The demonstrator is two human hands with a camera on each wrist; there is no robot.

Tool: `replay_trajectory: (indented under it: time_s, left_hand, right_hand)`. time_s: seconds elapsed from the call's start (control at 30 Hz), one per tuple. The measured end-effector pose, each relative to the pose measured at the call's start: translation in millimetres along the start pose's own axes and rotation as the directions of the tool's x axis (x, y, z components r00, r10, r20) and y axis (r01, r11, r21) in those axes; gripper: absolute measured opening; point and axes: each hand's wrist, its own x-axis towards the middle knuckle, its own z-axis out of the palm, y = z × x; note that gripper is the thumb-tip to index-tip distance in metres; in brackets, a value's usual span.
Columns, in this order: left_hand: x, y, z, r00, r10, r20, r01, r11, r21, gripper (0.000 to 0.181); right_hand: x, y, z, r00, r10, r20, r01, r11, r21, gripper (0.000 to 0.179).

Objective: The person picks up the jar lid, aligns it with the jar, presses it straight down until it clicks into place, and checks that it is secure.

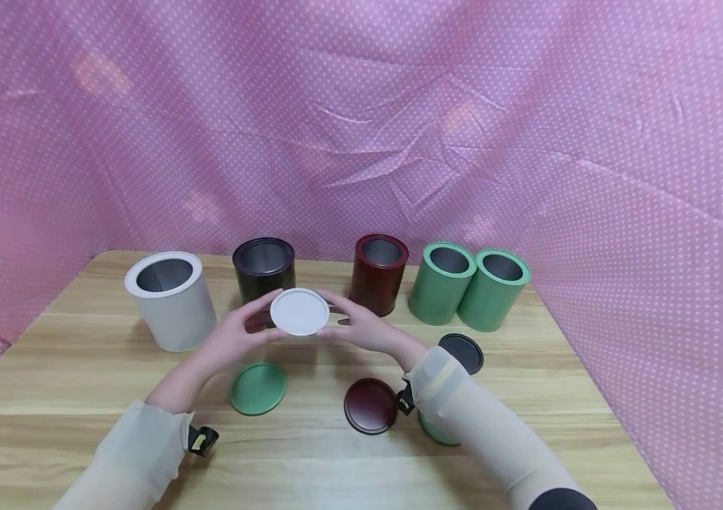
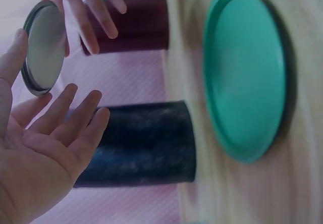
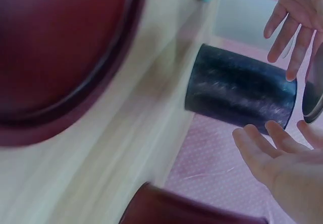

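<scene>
A round white lid (image 1: 300, 312) is held up over the table between both hands, its flat face toward the head camera. My left hand (image 1: 230, 336) pinches its left edge between thumb and forefinger, the other fingers spread in the left wrist view. At the opposite edge, my right hand (image 1: 371, 331) grips it with thumb and forefinger. Behind the hands stands an open black can (image 1: 264, 275), partly covered by the left fingers. Below the left hand lies a green lid (image 2: 245, 77); a dark red lid (image 1: 371, 406) lies below the right.
An open white can (image 1: 179, 315) stands at left. Toward the back right are a dark red can (image 1: 376, 283) and two green cans (image 1: 439, 290), all open. The right sleeve partly covers a black lid (image 1: 465, 353) and another green lid (image 1: 436, 430). Pink dotted cloth (image 1: 361, 127) hangs around the table.
</scene>
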Motion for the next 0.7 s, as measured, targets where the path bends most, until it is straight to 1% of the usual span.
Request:
replay_trajectory:
  time_s: [0.1,0.2,0.3,0.47,0.57,0.63,0.7]
  left_hand:
    - [-3.4,4.2,-9.9,1.000,-0.004,-0.020,0.005,1.000,0.016,0.074]
    - [-8.6,9.9,-20.4,0.998,-0.022,-0.052,0.025,0.998,0.057,0.073]
    - [-10.9,14.8,-32.1,0.997,-0.025,-0.068,0.029,0.998,0.060,0.073]
    - [-15.1,16.8,-52.2,0.994,-0.028,-0.102,0.032,0.999,0.044,0.074]
    - [-18.2,14.6,-63.5,0.989,-0.036,-0.146,0.048,0.996,0.074,0.076]
    - [-19.9,12.4,-70.8,0.983,-0.030,-0.184,0.049,0.994,0.099,0.077]
    - [-19.3,10.5,-77.1,0.974,-0.008,-0.228,0.040,0.990,0.135,0.076]
  right_hand:
    - [8.8,-6.8,3.1,0.999,-0.036,0.004,0.036,0.999,0.036,0.069]
    - [16.8,-14.8,6.9,0.998,-0.058,0.007,0.057,0.995,0.081,0.068]
    - [26.2,-23.2,10.3,0.997,-0.077,-0.015,0.078,0.990,0.120,0.068]
    - [46.4,-35.3,20.2,0.992,-0.101,-0.074,0.112,0.981,0.160,0.066]
    - [59.7,-42.6,27.3,0.989,-0.107,-0.100,0.123,0.978,0.166,0.064]
    - [68.0,-48.0,31.3,0.988,-0.114,-0.105,0.131,0.976,0.171,0.065]
    - [76.3,-52.6,34.1,0.986,-0.130,-0.107,0.148,0.972,0.184,0.065]
